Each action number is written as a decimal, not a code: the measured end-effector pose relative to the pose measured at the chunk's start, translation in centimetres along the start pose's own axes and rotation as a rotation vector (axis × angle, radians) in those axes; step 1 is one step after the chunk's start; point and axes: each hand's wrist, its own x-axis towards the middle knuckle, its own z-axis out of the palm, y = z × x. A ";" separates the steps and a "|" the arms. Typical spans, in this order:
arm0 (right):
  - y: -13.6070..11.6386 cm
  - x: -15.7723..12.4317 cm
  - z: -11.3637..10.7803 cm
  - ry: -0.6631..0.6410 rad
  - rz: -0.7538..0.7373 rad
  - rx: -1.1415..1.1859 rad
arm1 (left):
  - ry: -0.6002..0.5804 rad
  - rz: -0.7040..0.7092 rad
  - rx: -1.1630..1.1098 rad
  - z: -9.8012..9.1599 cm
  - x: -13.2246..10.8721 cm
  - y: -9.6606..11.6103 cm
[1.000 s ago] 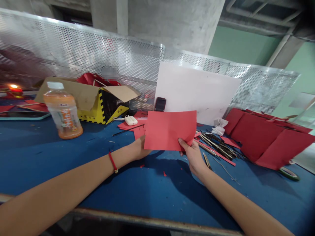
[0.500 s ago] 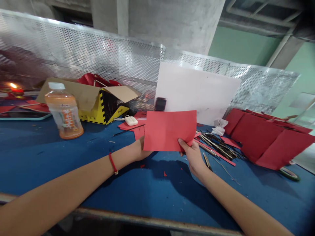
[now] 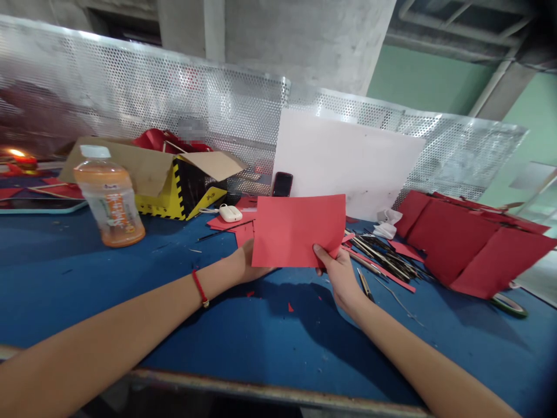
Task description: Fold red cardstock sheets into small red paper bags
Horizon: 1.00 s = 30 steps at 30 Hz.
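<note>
Above blue table [image 3: 87,278], left hand [image 3: 243,264], right hand [image 3: 337,273] pinching upright red paper [image 3: 298,229]

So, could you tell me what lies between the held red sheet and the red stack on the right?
In the head view, a loose pile of thin sticks lies there.

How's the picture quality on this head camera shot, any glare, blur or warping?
Head view: the red paper, gripped by the left hand and right hand, is sharp; the perforated metal screen glares and bows from wide-angle distortion; a blurred patch sits above the cardboard box; soft shadows fall on the blue table.
</note>
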 end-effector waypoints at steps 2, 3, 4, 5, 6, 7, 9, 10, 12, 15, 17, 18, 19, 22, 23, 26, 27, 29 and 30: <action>0.1 0.0 0.0 -0.004 -0.005 -0.003 | -0.017 -0.006 -0.073 0.1 0.1 -0.3; 0.1 0.0 -0.1 -0.007 -0.006 -0.005 | -0.022 -0.010 -0.106 0.1 0.1 -0.4; 0.2 0.1 -0.1 -0.009 -0.005 -0.004 | -0.025 -0.015 -0.136 0.2 0.1 -0.5; 0.2 0.1 -0.1 -0.009 -0.004 -0.002 | -0.027 -0.021 -0.164 0.2 0.0 -0.6; 0.2 0.1 -0.1 -0.009 -0.003 0.001 | -0.026 -0.030 -0.189 0.3 0.0 -0.7; 0.2 0.1 -0.1 -0.009 -0.002 0.003 | -0.025 -0.038 -0.213 0.3 0.0 -0.7; 0.1 0.0 -0.1 -0.010 -0.003 0.006 | -0.024 -0.050 -0.256 0.2 0.0 -0.7; 0.1 0.0 -0.1 -0.010 -0.004 0.007 | -0.022 -0.053 -0.276 0.0 0.0 -0.6; 0.0 -0.1 -0.1 -0.009 -0.003 0.005 | -0.018 -0.054 -0.311 -0.4 0.0 -0.5; 0.0 0.0 -0.1 -0.013 0.002 -0.001 | -0.010 -0.053 -0.348 -1.0 -0.3 -0.4; 0.0 0.0 -0.1 -0.014 0.002 0.001 | -0.009 -0.049 -0.363 -1.2 -0.4 -0.4; 0.0 0.0 0.0 -0.014 0.000 0.005 | -0.009 -0.047 -0.368 -1.2 -0.4 -0.4; 0.0 0.0 0.0 -0.013 -0.004 0.010 | -0.009 -0.046 -0.372 -1.2 -0.4 -0.4; -0.1 -0.1 0.0 -0.015 -0.005 0.013 | -0.012 -0.044 -0.374 -0.9 -0.4 -0.5; -0.1 -0.1 0.0 -0.015 -0.006 0.012 | -0.016 -0.044 -0.371 -0.7 -0.3 -0.6; -0.2 -0.2 0.0 -0.018 -0.011 0.014 | -0.032 -0.042 -0.357 -0.2 -0.3 -0.8; -0.2 -0.2 0.0 -0.020 -0.013 0.014 | -0.037 -0.039 -0.350 0.0 -0.3 -0.9; -0.1 -0.1 0.0 -0.020 -0.013 0.012 | -0.049 -0.035 -0.335 0.2 -0.2 -0.9; -0.1 -0.1 0.0 -0.020 -0.014 0.009 | -0.054 -0.034 -0.326 0.2 -0.2 -0.9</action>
